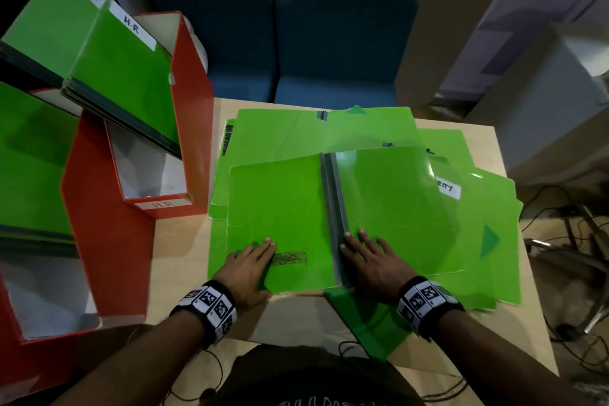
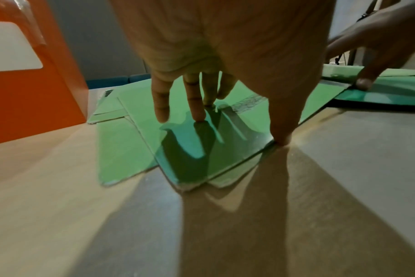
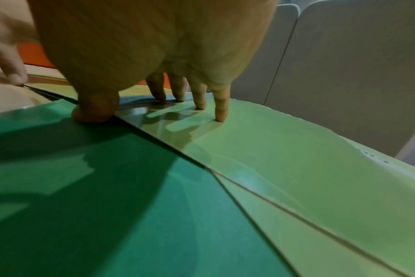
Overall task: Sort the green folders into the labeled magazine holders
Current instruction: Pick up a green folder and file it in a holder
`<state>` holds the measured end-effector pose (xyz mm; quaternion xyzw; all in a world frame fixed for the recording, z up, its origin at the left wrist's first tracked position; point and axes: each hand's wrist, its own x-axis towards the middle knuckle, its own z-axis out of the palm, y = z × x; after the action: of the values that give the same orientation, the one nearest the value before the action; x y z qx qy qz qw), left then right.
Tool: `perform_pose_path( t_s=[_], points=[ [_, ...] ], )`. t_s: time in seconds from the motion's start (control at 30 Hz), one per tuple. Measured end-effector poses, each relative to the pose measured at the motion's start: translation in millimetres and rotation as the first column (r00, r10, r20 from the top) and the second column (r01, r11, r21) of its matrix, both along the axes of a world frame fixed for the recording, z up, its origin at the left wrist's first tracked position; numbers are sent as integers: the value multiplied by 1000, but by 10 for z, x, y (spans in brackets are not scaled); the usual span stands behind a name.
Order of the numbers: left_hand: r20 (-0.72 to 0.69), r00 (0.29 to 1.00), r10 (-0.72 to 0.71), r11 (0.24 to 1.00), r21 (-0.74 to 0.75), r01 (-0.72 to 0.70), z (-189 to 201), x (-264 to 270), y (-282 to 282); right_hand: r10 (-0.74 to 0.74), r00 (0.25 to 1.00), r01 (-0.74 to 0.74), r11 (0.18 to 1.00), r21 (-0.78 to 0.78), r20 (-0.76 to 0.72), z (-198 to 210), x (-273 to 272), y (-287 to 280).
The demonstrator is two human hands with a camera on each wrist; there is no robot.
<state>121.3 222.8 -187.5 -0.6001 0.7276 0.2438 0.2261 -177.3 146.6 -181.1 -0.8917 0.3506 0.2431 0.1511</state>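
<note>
An open green folder (image 1: pixel 283 204) with a grey spine (image 1: pixel 333 208) lies on top of a spread pile of green folders (image 1: pixel 494 234) on the wooden table (image 1: pixel 296 316). My left hand (image 1: pixel 252 259) rests flat on its left half beside a scribbled-out label (image 1: pixel 290 258); its fingers (image 2: pixel 197 105) are straight and the thumb (image 2: pixel 282 135) touches the near edge. My right hand (image 1: pixel 365 255) presses spread fingertips (image 3: pixel 220 112) on the glossy right half by the spine. A red holder labelled HR (image 1: pixel 164 204) holds folders tagged H-R (image 1: pixel 131 76).
A second, nearer red holder (image 1: pixel 108 241) with green folders stands at the left edge. One pile folder shows a white label ending "RITY" (image 1: pixel 447 189). A darker green folder (image 1: pixel 365 320) sticks out toward me. Blue chairs (image 1: pixel 329 43) stand behind; cables (image 1: pixel 560 224) lie on the floor at right.
</note>
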Motion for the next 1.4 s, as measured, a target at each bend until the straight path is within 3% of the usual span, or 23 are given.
perform_pose_path(
  t_s=[0.1,0.27,0.4,0.5,0.6,0.77,0.93,1.2,1.4],
  points=[
    [1,999,-51,998,-22,51,-9,-5,77,49,999,-50,998,27,10,87,-18,34],
    [-87,993,-77,996,-48,73,245,38,98,150,967,-149,989,-22,208,220,-19,-6],
    [-211,967,-143,953,-293,77,482,181,90,195,900,-155,979,-131,390,501,3,-99],
    [-346,915,-208,857,-516,-1,700,247,52,252,809,-122,956,-268,531,808,-10,-262],
    [-359,902,-239,778,-627,-44,1037,292,-103,244,743,-18,938,-346,624,1087,-44,-459],
    [-268,927,-263,628,-777,-46,1488,339,-378,278,687,74,892,-445,672,1426,-13,-606],
    [-274,912,-305,565,-823,-58,1789,409,-392,256,669,96,901,-423,698,1608,-38,-551],
    [-296,902,-313,404,-902,-156,2172,421,-672,277,554,216,863,-457,785,2063,-25,-604],
    [-307,916,-258,411,-893,-184,2204,395,-1010,258,557,352,787,-506,789,2055,-33,-812]
  ],
)
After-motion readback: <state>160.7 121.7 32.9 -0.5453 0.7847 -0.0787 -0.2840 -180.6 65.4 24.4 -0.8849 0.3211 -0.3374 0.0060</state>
